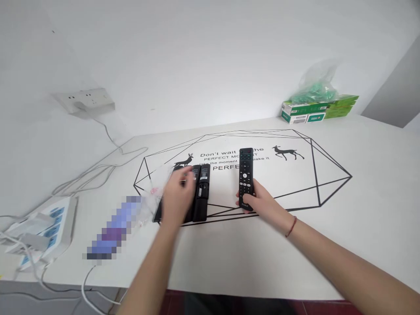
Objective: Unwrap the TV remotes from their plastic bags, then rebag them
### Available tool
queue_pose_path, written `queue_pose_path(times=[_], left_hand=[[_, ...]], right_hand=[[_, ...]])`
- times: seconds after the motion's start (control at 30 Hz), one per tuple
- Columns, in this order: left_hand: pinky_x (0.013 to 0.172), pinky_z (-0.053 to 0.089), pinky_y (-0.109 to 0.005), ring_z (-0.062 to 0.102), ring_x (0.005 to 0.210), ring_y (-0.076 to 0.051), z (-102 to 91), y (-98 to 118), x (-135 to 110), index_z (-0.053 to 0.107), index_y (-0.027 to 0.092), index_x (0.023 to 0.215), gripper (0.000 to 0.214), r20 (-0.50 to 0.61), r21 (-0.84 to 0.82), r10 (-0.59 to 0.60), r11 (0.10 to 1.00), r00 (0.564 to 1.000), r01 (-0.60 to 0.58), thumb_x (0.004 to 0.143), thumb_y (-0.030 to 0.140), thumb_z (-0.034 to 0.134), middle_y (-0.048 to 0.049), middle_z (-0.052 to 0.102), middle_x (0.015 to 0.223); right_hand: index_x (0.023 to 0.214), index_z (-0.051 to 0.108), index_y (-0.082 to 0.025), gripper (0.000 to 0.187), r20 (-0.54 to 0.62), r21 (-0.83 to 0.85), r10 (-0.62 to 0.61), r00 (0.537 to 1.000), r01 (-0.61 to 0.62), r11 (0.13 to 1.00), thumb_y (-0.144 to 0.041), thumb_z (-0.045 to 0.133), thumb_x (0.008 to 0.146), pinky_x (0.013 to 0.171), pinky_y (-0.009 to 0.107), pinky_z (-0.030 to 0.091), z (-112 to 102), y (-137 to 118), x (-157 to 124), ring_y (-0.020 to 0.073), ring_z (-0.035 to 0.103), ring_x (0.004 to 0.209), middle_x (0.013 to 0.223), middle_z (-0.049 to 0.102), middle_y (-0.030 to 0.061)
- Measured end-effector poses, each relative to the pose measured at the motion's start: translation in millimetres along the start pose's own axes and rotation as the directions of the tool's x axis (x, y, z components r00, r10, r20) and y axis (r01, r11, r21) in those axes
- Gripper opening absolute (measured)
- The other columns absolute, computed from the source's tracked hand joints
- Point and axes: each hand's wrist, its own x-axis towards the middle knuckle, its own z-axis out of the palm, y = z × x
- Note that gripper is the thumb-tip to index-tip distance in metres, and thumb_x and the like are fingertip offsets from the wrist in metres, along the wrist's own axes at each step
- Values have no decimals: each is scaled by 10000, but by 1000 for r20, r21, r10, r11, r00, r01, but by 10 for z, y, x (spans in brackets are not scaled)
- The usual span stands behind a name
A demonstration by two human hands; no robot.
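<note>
My right hand (260,203) grips the lower end of a black remote control (246,175) that lies buttons-up on the white table (361,218). My left hand (177,197) hovers over a group of black remotes (201,197) lying face down side by side; its fingers are blurred by motion near their upper ends. One of these remotes shows an open battery bay. A clear plastic bag (149,199) lies just left of my left hand.
A white power strip with blue sockets (49,225) and tangled cables sits at the table's left edge. A wall socket (85,100) is on the left wall. A green tissue box (318,109) stands at the far back right. Black deer and line graphics mark the tabletop.
</note>
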Motion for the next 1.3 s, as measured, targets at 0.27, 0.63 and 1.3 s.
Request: queue_pose_path(times=[0.27,0.63,1.3], left_hand=[[885,371,-515,471,1150,-402,-770,-721,264,520,180,1239,657,31,775,-456,573,889,267,820,649,332,-191,491,1312],[780,369,-312,537,932,-217,-802,-648,298,589,192,1056,329,-117,738,-193,640,974,216,887,376,376,6,641,1006],[749,522,-226,591,695,-60,654,215,126,616,191,965,191,291,-875,-308,297,906,382,784,231,664,-1,616,865]], right_hand=[[953,409,-223,270,-3,62,55,999,-54,997,-196,523,710,447,211,491,-35,20,44,194,674,779,922,587,35],[906,422,-212,260,6,93,58,998,-58,994,-208,531,670,400,209,485,-97,38,110,185,670,699,866,585,19],[755,441,-195,235,61,112,77,995,-84,990,-410,504,825,384,210,302,-41,-10,47,97,512,409,624,557,-26]])
